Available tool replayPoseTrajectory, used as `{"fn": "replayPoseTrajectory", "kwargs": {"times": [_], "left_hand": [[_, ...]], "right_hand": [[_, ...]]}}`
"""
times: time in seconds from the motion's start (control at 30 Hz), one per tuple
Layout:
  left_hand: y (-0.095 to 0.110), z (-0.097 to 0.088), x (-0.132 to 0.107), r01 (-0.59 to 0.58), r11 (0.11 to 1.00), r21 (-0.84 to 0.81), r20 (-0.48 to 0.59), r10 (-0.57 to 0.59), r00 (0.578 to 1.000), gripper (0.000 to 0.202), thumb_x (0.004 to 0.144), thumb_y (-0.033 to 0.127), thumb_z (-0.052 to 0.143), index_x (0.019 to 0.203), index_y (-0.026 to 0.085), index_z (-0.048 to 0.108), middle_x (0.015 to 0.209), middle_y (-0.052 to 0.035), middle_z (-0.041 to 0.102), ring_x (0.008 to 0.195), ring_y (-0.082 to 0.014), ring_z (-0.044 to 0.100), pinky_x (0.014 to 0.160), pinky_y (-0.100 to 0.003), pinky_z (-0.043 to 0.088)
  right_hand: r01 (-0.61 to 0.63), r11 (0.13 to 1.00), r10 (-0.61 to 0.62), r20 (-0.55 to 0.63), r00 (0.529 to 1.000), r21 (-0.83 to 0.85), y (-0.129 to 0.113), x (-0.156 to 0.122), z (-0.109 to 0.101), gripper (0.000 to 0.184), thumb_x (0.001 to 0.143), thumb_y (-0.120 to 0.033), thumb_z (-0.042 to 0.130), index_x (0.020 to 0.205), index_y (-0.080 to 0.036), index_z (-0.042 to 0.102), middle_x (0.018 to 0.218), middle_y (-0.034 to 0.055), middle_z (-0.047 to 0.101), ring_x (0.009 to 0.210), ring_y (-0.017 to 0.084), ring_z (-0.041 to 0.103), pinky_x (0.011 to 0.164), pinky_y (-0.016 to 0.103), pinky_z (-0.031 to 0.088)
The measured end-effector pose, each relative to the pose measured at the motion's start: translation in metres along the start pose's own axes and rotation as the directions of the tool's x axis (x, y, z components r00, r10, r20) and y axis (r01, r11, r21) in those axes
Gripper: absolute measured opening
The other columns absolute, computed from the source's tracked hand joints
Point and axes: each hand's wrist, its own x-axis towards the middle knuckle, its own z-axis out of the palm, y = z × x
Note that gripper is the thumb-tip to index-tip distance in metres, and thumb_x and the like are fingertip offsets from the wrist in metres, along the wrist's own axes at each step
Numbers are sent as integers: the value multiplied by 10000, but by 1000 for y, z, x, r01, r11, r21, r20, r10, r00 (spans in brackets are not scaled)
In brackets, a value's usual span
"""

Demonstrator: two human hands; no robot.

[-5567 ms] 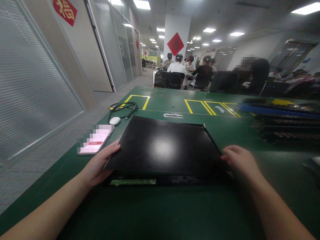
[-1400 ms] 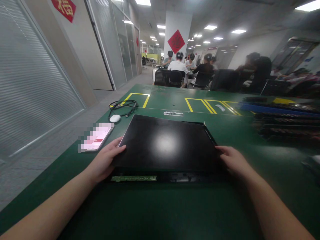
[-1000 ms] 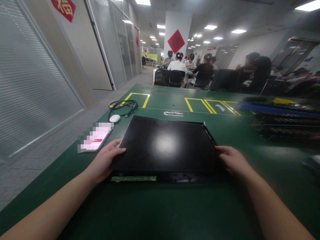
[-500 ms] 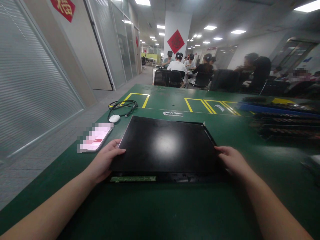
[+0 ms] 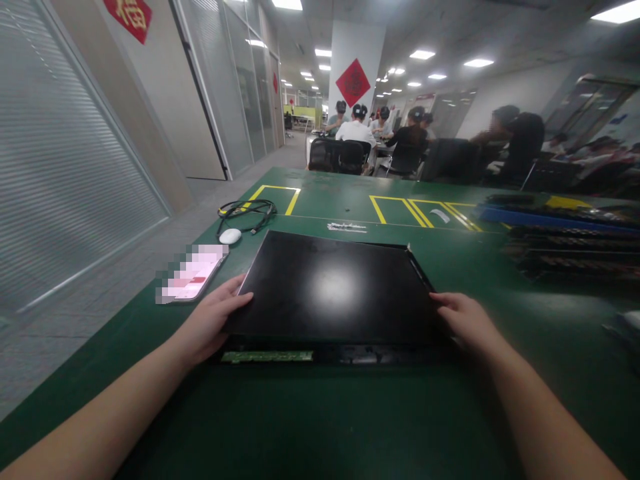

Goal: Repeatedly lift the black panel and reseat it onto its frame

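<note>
A flat black screen panel (image 5: 330,287) lies on the green table (image 5: 320,420), set into a dark frame whose near edge shows a narrow green circuit strip (image 5: 267,357). My left hand (image 5: 210,320) grips the panel's left edge, thumb on top and fingers tucked under it. My right hand (image 5: 467,320) holds the right edge near the front corner, fingers curled over the rim.
A phone with a lit screen (image 5: 193,280) lies left of the panel. Behind it are a white mouse (image 5: 230,236) and a coiled black cable (image 5: 245,213). Stacked dark trays (image 5: 570,250) fill the right side. Yellow tape boxes (image 5: 420,212) mark the far table. Several people sit beyond.
The panel, lifted at its near left corner 5.6 s ago, now lies flat in the frame. In the last second both hands and the panel stay put.
</note>
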Motion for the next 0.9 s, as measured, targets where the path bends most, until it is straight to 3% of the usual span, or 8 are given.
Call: {"fn": "replayPoseTrajectory", "kwargs": {"times": [0.27,0.5,0.9], "left_hand": [[1,2,-2,22,1000,-12,-6,-22,1000,698,642,74,803,1310,187,633,1129,-93,802,930,-297,784,639,-282,632],[0,-1,2,16,1000,-26,9,-16,1000,776,747,79,735,1478,199,503,1190,-134,778,897,-298,792,606,-303,634],[-5,-13,8,17,1000,-7,70,-17,997,812,778,96,744,1523,230,451,1234,-130,760,855,-275,795,651,-312,638]], "right_hand": [[-7,1000,7,-7,1000,-12,1,1,0,459,755,-144,567,1165,-161,771,860,88,767,744,207,688,686,309,499],[7,1000,-7,-11,1000,6,-2,0,-1,440,746,-133,566,1129,-163,782,827,76,770,668,186,668,634,294,484],[-5,999,6,-17,1000,34,2,1,0,447,734,-127,564,1123,-163,783,789,76,758,691,197,674,654,305,496]]}}
